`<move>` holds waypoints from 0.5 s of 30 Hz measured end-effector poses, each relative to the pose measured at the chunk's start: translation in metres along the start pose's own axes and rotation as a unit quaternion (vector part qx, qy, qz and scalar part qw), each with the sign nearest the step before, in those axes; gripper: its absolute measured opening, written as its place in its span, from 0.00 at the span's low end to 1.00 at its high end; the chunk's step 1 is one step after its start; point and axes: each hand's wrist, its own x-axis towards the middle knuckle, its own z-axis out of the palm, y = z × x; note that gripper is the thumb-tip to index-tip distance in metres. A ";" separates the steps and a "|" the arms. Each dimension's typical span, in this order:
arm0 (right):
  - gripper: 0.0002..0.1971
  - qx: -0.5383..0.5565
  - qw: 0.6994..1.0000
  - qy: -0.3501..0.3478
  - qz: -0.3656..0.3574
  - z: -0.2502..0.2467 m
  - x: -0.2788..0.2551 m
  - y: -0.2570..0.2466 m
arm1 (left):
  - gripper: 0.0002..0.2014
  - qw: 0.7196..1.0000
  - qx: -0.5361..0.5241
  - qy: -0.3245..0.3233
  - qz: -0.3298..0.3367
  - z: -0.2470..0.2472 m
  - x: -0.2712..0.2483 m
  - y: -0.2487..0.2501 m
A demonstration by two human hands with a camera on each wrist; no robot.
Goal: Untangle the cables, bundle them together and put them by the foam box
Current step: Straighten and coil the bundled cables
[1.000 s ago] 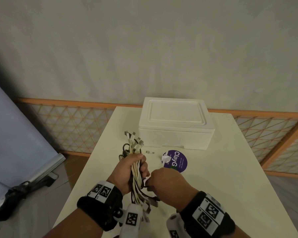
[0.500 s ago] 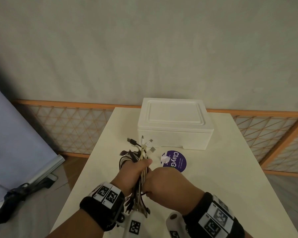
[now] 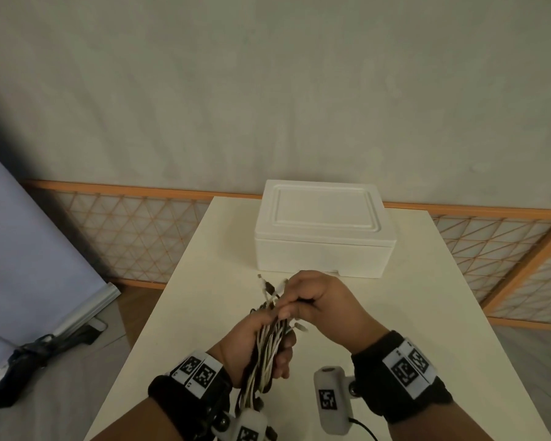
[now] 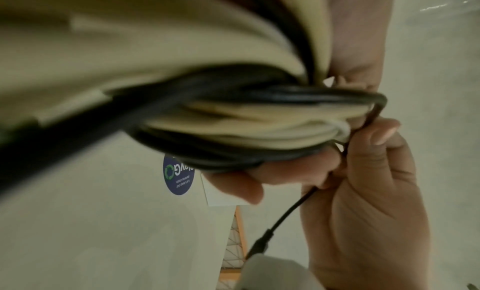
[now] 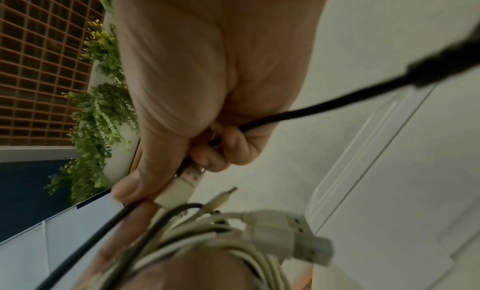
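A thick bundle of white and black cables (image 3: 268,345) stands upright in my left hand (image 3: 255,342), whose fingers curl round its middle above the table. Plug ends (image 3: 269,288) fan out at the top of the bundle. My right hand (image 3: 315,300) sits over the bundle's upper part and pinches a thin black cable (image 5: 298,112) between thumb and fingers, beside a white plug (image 5: 182,188). In the left wrist view the black cable (image 4: 374,110) loops round the cable bundle (image 4: 246,126). The white foam box (image 3: 325,230) stands closed just beyond my hands.
The cream table (image 3: 411,313) runs forward to the wall. A round purple sticker (image 4: 178,177) lies on the table under my hands. A lattice fence (image 3: 124,233) lines the back. A folded dark umbrella (image 3: 29,354) lies on the floor at left.
My right hand has risen from the bundle's lower middle to its top, drawing the black cable up. The bundle and left hand have shifted slightly right, covering the purple sticker.
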 end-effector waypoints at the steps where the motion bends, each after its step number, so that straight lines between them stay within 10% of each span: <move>1: 0.03 -0.005 1.000 0.006 -0.002 0.003 0.000 0.003 | 0.26 1.000 -0.009 -0.018 0.001 -0.001 0.001 0.000; 15: 0.08 -0.029 1.000 -0.007 0.002 0.001 0.002 0.020 | 0.06 0.987 0.144 -0.059 0.045 -0.010 -0.009 0.012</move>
